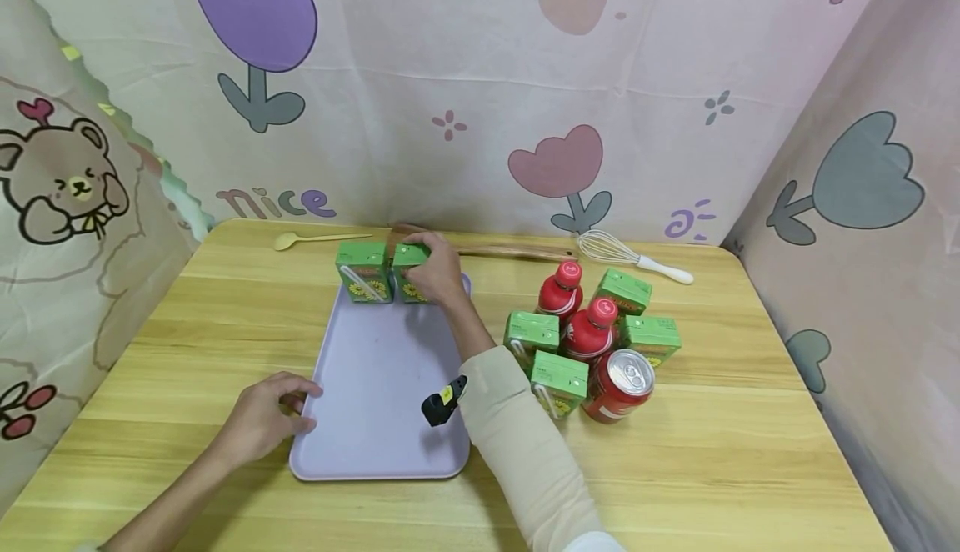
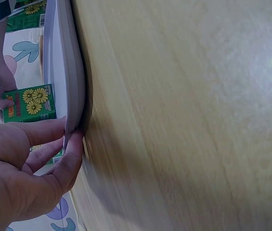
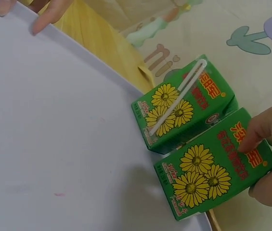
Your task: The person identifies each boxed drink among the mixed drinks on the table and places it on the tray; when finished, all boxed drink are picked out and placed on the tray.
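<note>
My left hand (image 1: 262, 414) pinches the left rim of a lilac tray (image 1: 367, 402), with thumb and fingers on either side of the edge in the left wrist view. At the tray's far end, my right hand (image 1: 441, 273) grips a green drink carton (image 3: 200, 171) with yellow flowers by its upper part. The carton stands upright, its base at the tray surface. Close on its left is a second green carton (image 3: 184, 108) with a white straw on its front, standing in the far left corner of the tray.
Right of the tray stand several more green cartons (image 1: 532, 331), two red bottles (image 1: 590, 331) and a red can (image 1: 618, 389), grouped closely. Along the back lie a yellow spoon (image 1: 318, 238), a long wooden utensil (image 1: 517, 251) and a whisk (image 1: 637, 258).
</note>
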A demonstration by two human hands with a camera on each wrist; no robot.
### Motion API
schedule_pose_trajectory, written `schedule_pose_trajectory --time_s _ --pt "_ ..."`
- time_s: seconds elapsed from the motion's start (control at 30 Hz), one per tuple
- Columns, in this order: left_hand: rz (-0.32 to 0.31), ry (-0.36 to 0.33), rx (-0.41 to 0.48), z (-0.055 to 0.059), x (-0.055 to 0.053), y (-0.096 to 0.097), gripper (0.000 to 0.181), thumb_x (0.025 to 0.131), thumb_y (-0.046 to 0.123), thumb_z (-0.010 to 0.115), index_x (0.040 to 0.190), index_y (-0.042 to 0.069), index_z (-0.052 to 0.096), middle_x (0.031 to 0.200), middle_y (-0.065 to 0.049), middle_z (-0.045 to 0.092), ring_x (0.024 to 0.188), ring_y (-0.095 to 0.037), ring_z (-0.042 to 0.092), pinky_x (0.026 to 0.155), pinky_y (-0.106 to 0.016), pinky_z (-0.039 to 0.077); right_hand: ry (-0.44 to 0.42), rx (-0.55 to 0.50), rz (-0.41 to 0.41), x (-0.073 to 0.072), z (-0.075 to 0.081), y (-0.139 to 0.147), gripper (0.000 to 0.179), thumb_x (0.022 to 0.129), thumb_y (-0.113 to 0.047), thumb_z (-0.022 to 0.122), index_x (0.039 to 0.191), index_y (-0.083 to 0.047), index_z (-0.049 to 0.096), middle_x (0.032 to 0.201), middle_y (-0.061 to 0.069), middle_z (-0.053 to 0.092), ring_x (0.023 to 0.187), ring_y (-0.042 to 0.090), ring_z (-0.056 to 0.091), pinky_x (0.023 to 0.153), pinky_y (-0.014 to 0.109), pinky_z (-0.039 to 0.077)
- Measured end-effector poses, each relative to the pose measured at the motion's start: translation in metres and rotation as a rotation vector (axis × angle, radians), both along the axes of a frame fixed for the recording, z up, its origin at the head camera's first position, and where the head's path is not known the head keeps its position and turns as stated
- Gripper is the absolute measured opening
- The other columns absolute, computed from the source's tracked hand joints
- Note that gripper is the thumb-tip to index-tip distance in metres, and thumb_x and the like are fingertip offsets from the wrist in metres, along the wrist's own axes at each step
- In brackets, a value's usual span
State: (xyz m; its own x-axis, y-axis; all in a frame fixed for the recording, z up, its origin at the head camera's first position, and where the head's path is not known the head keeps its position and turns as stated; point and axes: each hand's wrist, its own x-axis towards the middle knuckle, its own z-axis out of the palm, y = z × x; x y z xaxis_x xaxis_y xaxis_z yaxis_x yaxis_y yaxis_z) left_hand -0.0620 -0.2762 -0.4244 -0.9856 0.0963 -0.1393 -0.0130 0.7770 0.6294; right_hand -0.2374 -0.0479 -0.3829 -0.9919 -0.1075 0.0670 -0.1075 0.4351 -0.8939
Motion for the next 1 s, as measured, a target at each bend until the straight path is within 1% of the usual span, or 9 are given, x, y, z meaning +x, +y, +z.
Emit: schedule_pose_trajectory --time_s 0.1,0.2,0.33,0.4,0.47,0.57,0.73,0.87,1.0 --pt "-0.003 0.002 -0.004 0.0 0.0 0.0 0.037 0.068 0.001 0.08 0.102 0.003 0.068 0.104 -0.011 0.064 0.083 -0.017 0.057 0.058 -0.019 0.046 0.0 0.022 0.0 0.0 0.001 -0.001 0.051 0.068 0.008 0.071 0.114 -0.013 0.066 0.127 0.006 0.055 0.105 0.022 0.053 0.079 0.024 0.043" --pt "0.001 0.002 -0.013 0.0 0.001 0.0 0.036 0.068 0.001 0.079 0.102 0.004 0.068 0.103 -0.01 0.064 0.083 -0.016 0.057 0.059 -0.019 0.046 -0.017 0.036 0.024 0.002 0.004 -0.001 0.058 0.069 0.011 0.068 0.121 -0.013 0.063 0.134 0.007 0.049 0.113 0.024 0.05 0.074 0.023 0.043" --pt "0.004 0.001 -0.014 0.001 0.002 0.0 0.036 0.068 0.001 0.079 0.102 0.004 0.069 0.103 -0.01 0.064 0.083 -0.016 0.057 0.059 -0.019 0.047 -0.014 0.139 0.08 0.007 0.011 -0.002 0.07 0.069 0.013 0.063 0.133 -0.013 0.054 0.144 0.008 0.04 0.13 0.028 0.04 0.07 0.026 0.048" --pt "0.003 0.002 -0.009 0.001 0.001 -0.001 0.036 0.068 0.001 0.079 0.102 0.003 0.068 0.103 -0.011 0.064 0.083 -0.017 0.057 0.059 -0.019 0.047 -0.001 0.235 0.097 0.009 0.016 -0.002 0.073 0.069 0.011 0.063 0.136 -0.014 0.05 0.147 0.007 0.037 0.136 0.028 0.034 0.081 0.03 0.051" --pt "0.003 0.003 -0.003 0.001 0.001 -0.001 0.036 0.067 0.001 0.079 0.102 0.002 0.068 0.104 -0.012 0.064 0.083 -0.018 0.057 0.058 -0.019 0.047 0.003 0.323 0.105 0.013 0.022 -0.003 0.075 0.07 0.008 0.066 0.139 -0.015 0.047 0.148 0.007 0.035 0.139 0.029 0.031 0.096 0.035 0.048" --pt "0.005 0.001 0.003 0.001 0.001 -0.001 0.037 0.067 0.001 0.079 0.102 0.002 0.068 0.104 -0.013 0.064 0.083 -0.018 0.058 0.058 -0.019 0.047 -0.007 0.396 0.107 0.019 0.03 -0.003 0.078 0.071 0.003 0.07 0.142 -0.016 0.042 0.152 0.006 0.032 0.141 0.029 0.027 0.105 0.04 0.042" --pt "0.008 0.001 0.008 0.001 0.002 0.0 0.036 0.067 0.0 0.079 0.102 0.002 0.068 0.105 -0.013 0.064 0.084 -0.018 0.058 0.059 -0.019 0.048 0.023 0.381 0.137 0.032 0.039 0.006 0.079 0.075 -0.002 0.071 0.145 -0.016 0.037 0.155 0.006 0.026 0.144 0.027 0.023 0.103 0.039 0.045" --pt "0.008 -0.001 0.011 0.0 0.002 0.001 0.036 0.068 0.0 0.079 0.102 0.002 0.068 0.106 -0.013 0.064 0.084 -0.018 0.058 0.059 -0.019 0.048 0.11 0.337 0.218 0.044 0.047 0.022 0.078 0.078 -0.012 0.074 0.145 -0.011 0.035 0.153 0.007 0.031 0.143 0.023 0.026 0.111 0.039 0.036" --pt "-0.001 -0.005 0.009 0.001 0.001 0.002 0.036 0.068 0.0 0.078 0.103 0.002 0.068 0.105 -0.013 0.064 0.084 -0.018 0.057 0.058 -0.019 0.047 0.173 0.296 0.285 0.062 0.055 0.038 0.077 0.08 -0.019 0.075 0.145 -0.012 0.034 0.151 0.004 0.035 0.142 0.02 0.029 0.114 0.039 0.03"
